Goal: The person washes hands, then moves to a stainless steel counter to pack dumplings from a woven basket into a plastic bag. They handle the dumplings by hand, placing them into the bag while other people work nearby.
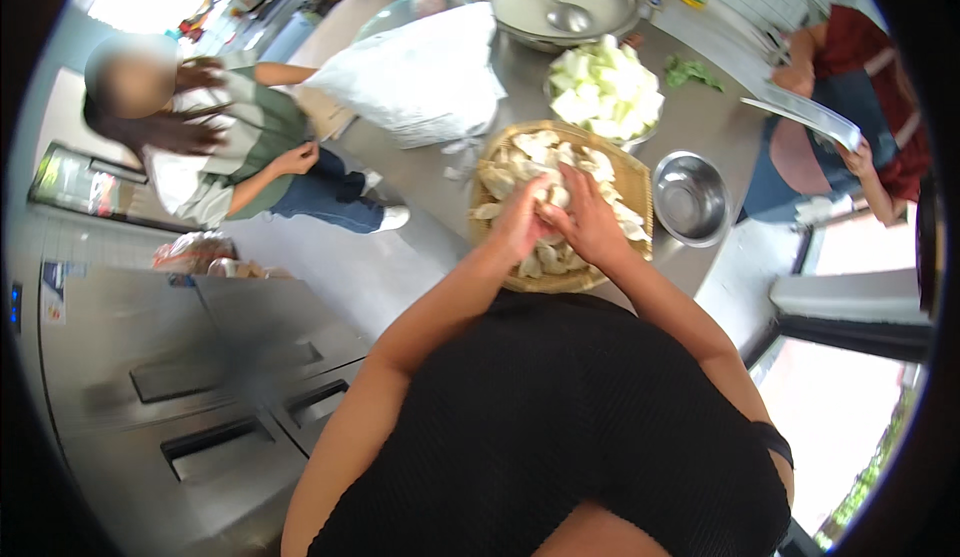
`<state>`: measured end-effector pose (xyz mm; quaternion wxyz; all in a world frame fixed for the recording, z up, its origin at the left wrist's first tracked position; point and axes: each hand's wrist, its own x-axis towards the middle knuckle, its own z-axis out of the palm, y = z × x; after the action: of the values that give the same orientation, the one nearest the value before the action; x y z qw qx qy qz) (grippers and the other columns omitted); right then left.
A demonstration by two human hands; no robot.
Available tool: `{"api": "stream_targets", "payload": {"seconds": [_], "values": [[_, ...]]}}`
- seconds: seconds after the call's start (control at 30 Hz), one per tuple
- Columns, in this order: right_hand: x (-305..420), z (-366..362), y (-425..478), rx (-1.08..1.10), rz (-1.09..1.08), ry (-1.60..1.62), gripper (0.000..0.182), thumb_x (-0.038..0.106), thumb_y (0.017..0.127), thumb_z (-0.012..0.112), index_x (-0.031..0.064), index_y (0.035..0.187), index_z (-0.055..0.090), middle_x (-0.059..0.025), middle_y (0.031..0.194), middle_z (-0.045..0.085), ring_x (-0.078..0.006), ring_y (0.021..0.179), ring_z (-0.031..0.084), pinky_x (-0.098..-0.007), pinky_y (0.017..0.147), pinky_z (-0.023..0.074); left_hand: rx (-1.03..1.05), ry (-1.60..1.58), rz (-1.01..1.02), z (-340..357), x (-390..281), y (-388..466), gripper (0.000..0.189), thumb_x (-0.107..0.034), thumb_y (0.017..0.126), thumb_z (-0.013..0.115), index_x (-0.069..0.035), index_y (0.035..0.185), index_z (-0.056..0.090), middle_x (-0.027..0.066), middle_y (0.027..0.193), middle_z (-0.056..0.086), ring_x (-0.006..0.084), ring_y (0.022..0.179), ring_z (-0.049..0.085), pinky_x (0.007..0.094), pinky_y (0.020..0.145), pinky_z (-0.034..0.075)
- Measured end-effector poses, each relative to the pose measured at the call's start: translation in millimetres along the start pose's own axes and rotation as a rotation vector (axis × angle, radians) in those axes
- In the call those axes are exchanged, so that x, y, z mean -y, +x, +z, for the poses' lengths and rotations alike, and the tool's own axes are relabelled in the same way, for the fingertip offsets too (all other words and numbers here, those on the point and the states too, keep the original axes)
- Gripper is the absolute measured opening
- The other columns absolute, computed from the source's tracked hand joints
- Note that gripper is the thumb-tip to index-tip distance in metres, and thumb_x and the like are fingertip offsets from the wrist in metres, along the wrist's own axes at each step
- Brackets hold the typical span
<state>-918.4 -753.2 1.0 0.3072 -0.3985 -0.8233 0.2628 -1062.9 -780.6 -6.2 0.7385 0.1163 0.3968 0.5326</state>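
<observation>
A shallow woven bamboo basket (pixel 639 189) lies before me at the table's near edge, holding many pale oyster mushrooms (pixel 496 179). Above its middle, my left hand (pixel 521 215) and my right hand (pixel 591 219) come together with fingers bent around a pale mushroom piece (pixel 556 195). My fingers partly cover the piece, so its full shape is hidden. More mushrooms lie below and around both hands.
Beside the basket stand a steel bowl (pixel 691 198) and a bowl of cut pale-green vegetable (pixel 606 91). Farther back are a white plastic bag (pixel 420 76) and a basin of whitish liquid with a ladle (pixel 570 18). Two people stand at the sides, one holding a translucent tray (pixel 806 118).
</observation>
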Motion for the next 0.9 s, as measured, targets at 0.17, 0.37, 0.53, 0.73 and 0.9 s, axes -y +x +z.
{"api": "stream_targets", "payload": {"seconds": [0.17,0.37,0.53,0.73,0.9], "values": [[6.3,-6.4,3.6,0.135,0.319,0.242,0.071,0.05,0.085,0.058,0.0022,0.134,0.037,-0.0244,0.12,0.049,-0.0388,0.1,0.057,-0.0423,0.087,0.0462,0.042,0.05,0.215,-2.4,-1.3,-2.2,0.041,-0.028,0.09,0.053,-0.017,0.128,0.041,0.003,0.115,0.055,0.0167,0.103,0.056,0.0358,0.081,0.049],[7.4,3.2,4.3,-0.024,0.278,0.149,0.064,0.043,0.088,0.055,-0.0035,0.13,0.038,-0.0272,0.111,0.057,-0.0416,0.094,0.059,-0.0456,0.08,0.0483,0.005,0.027,0.226,0.8,5.2,2.1,0.043,-0.027,0.092,0.052,-0.018,0.13,0.035,0.0032,0.122,0.051,0.0169,0.107,0.053,0.0372,0.082,0.046],[-2.6,14.8,2.1,-0.109,0.148,0.08,0.052,0.033,0.09,0.052,-0.0017,0.127,0.04,-0.0269,0.102,0.06,-0.0436,0.08,0.062,-0.0477,0.071,0.0508,-0.072,0.185,0.307,17.4,9.2,-6.8,0.052,-0.02,0.088,0.06,-0.019,0.132,0.032,0.0023,0.122,0.05,0.016,0.106,0.052,0.0359,0.078,0.048],[-2.7,8.1,2.0,-0.005,0.173,0.038,0.051,0.031,0.09,0.05,-0.0021,0.126,0.04,-0.0267,0.101,0.06,-0.0436,0.079,0.062,-0.0488,0.068,0.0513,-0.109,0.225,0.238,7.3,13.5,-3.4,0.044,-0.02,0.088,0.061,-0.015,0.126,0.039,0.0039,0.118,0.052,0.0166,0.1,0.055,0.0349,0.074,0.05],[-5.1,3.4,3.7,0.075,0.185,0.041,0.051,0.03,0.089,0.05,-0.003,0.126,0.039,-0.0272,0.097,0.061,-0.0432,0.077,0.062,-0.0491,0.066,0.0511,-0.129,0.237,0.244,-0.6,19.3,1.8,0.031,-0.019,0.09,0.057,-0.013,0.118,0.046,0.0034,0.108,0.057,0.0158,0.094,0.059,0.0368,0.076,0.052]]}}
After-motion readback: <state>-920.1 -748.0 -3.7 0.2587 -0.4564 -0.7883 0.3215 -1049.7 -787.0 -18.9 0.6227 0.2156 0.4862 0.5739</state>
